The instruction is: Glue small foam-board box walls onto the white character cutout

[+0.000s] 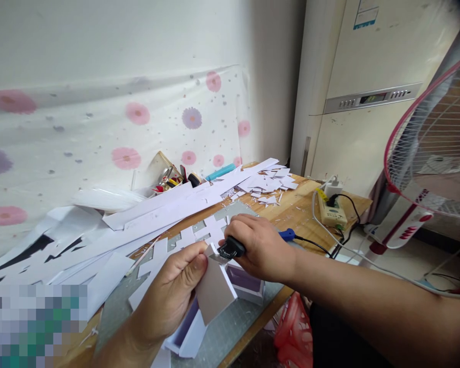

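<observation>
Left hand (176,283) pinching flat, white, straight-edged panel (216,292); right hand (257,244) gripping black cutter (232,248).

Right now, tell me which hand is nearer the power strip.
Right: the right hand is left of the power strip in the picture; the left hand, gripping a white panel, lies farther left.

My left hand (178,278) grips a white board (216,294); my right hand (262,245) holds a black tool (232,248) at its top; paper scraps (270,183) lie beyond.
</observation>
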A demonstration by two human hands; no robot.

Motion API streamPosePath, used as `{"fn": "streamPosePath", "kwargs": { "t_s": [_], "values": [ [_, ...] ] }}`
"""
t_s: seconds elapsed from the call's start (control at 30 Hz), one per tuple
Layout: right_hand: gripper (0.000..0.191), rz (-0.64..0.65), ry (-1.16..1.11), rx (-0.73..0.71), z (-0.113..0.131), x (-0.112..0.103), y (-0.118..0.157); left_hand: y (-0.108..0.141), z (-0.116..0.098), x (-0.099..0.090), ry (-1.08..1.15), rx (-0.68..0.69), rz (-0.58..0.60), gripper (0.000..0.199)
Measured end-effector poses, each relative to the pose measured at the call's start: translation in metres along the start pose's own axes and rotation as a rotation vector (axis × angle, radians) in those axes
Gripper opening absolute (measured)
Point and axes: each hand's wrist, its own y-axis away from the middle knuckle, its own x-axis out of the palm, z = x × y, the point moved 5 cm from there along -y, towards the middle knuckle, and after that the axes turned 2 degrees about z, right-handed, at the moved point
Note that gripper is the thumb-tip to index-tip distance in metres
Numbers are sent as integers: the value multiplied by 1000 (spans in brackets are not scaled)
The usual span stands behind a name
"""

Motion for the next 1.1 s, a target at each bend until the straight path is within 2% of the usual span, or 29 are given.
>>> {"fn": "streamPosePath", "kwargs": {
  "t_s": [0.07,0.17,0.2,0.23,0.27,0.37,0.4,0.5,0.63,0.7,0.77,0.87,0.97,1.03,1.1],
  "values": [
    [6,95,10,97,-7,5,-4,1,-2,1,-63,-8,19,39],
    [2,248,-15,437,-35,15,-6,4,-2,11,-219,-32,168,45],
    [2,261,-27,538,-45,17,-6,4,-1,13,-257,-41,187,47],
    [6,261,-41,596,-53,19,-6,3,-1,12,-278,-50,164,48],
    [9,259,-64,636,-60,19,-6,1,0,8,-281,-54,92,48],
    [16,242,-174,665,-68,16,-3,-5,-3,-12,-317,-34,-224,48],
    [17,245,-213,659,-66,13,-2,-7,-6,-17,-363,-11,-297,48],
    [18,258,-464,675,-55,5,3,-12,-14,-24,-496,54,-385,45],
    [24,236,-888,705,-43,2,6,-12,-16,-23,-561,102,-391,41],
    [23,232,-815,633,-41,2,5,-10,-14,-20,-620,139,-380,38],
    [17,209,-579,570,-41,1,5,-6,-17,-17,-765,235,-409,34],
    [10,200,-232,518,-37,-1,6,4,-31,-5,-1118,527,-472,31],
    [3,262,-59,451,-25,-2,5,13,-42,12,-1369,817,-459,28],
    [6,304,20,415,-17,-2,4,17,-46,19,-1442,928,-454,27],
    [8,335,79,398,-12,-2,3,19,-47,22,-1488,979,-463,25]
  ]
}}
